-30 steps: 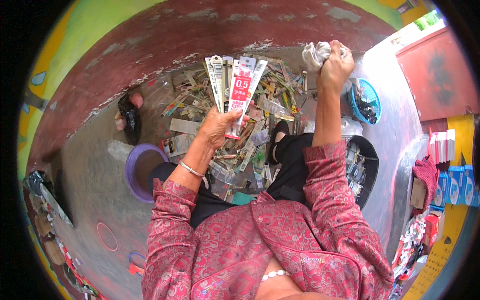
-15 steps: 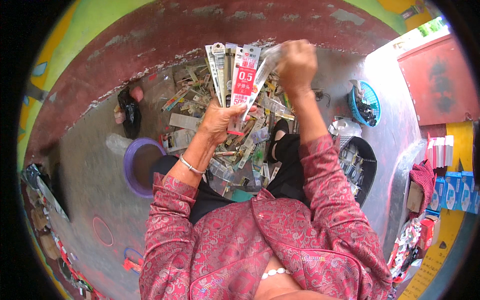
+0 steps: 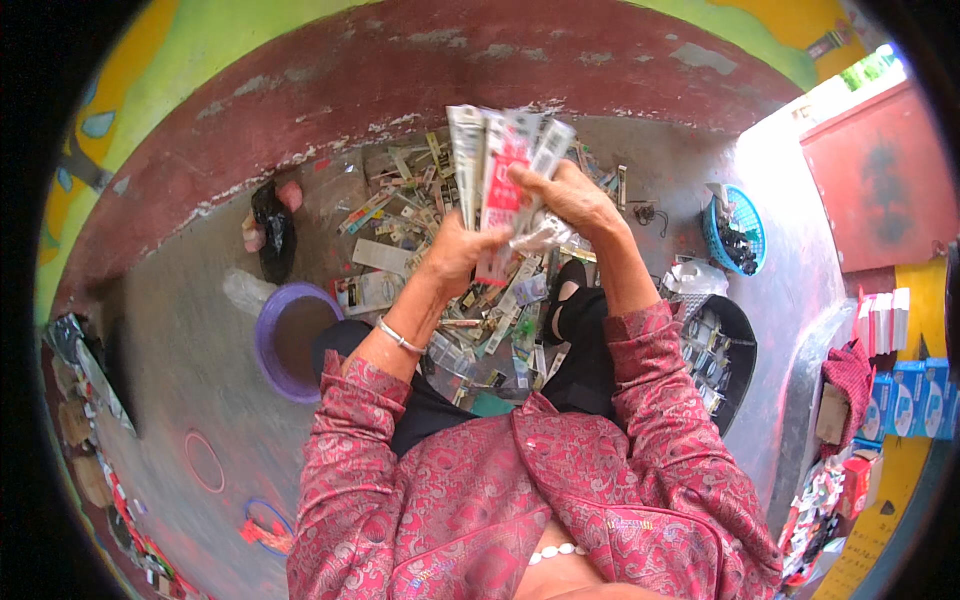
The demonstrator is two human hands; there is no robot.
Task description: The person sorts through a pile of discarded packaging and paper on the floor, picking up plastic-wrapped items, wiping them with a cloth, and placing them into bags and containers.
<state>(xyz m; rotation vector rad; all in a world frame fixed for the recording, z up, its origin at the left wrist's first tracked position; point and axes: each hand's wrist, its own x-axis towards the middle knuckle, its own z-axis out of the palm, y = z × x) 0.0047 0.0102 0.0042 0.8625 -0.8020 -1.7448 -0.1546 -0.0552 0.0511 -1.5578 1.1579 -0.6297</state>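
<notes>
- Above the floor (image 3: 220, 340), short of its far edge, the left hand (image 3: 460, 250) pinches fanned packets (image 3: 500, 190) low down.
- The right hand (image 3: 578, 205) clutches a white cloth (image 3: 543, 232) at their right side.
- Hold snug but soft; thin ones may bend.

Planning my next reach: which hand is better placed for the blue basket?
Probably the right hand: it is nearer the blue basket, though it appears to hold crumpled whitish cloth. The left hand, farther away, has its grip on the fanned packets.
</notes>
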